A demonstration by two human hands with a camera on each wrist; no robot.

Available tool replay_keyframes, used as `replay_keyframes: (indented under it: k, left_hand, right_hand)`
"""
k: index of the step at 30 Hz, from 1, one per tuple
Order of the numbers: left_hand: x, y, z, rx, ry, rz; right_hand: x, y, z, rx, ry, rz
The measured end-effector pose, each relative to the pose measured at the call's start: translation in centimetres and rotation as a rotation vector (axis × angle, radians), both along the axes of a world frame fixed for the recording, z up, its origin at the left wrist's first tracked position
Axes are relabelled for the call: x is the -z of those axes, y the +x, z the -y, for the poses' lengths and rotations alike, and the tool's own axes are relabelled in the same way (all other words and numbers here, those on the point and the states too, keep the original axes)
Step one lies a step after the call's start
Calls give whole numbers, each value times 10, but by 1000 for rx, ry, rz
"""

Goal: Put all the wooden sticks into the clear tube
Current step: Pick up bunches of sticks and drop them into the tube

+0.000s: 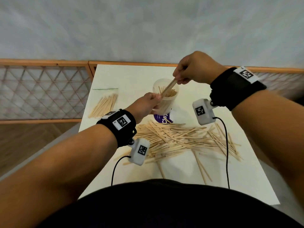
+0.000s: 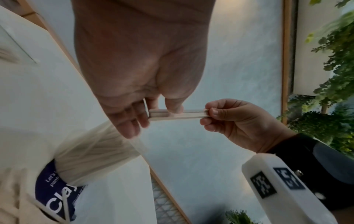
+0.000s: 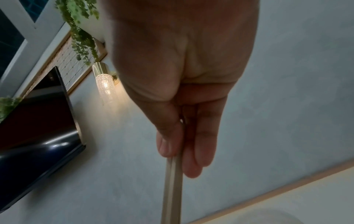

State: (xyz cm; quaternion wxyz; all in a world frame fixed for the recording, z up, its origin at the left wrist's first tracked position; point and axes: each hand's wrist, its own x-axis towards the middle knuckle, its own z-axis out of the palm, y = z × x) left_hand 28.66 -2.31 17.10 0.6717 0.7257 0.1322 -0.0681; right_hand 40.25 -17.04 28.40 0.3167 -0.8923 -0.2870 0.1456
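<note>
Both hands are pinching one small bundle of pale flat wooden sticks, left hand at the near lower end, right hand at the far upper end, above the clear plastic tube standing on the white bench. Its long axis is slanting, so tipping it upright before lowering seems wise

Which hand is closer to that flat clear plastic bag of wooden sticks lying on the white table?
The left. The left hand is just right of the clear plastic bag of wooden sticks; the right hand is farther right, beyond the clear tube.
</note>
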Motion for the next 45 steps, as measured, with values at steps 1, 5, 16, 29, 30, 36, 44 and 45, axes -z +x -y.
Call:
replay_keyframes:
  k: [1,5,16,29,30,36,44,45]
  left_hand:
    - [4,1,-6,-38,47,-12]
    - [22,-3,-28,-58,105,-98]
    - [63,-29,-65,-116,143,-358]
    - [74,-19,-39,-17,419,-375]
    - [76,-19,-35,24,513,-376]
    - [114,-27,-22,226,831,-426]
    - [160,-45,-13,245,1028,-490]
    - [163,-47,-13,219,1016,-486]
  right_hand:
    - [-3,9,-4,13,0,37]
    - [0,39,-25,32,-121,251]
    - [117,68,-81,-201,-590,319]
    - [113,57,33,243,-6,4]
    - [119,53,49,260,-36,-23]
    - [178,22,150,362,-372,-128]
    - [244,-9,238,641,-579,-157]
    - [249,-11,243,653,-573,-177]
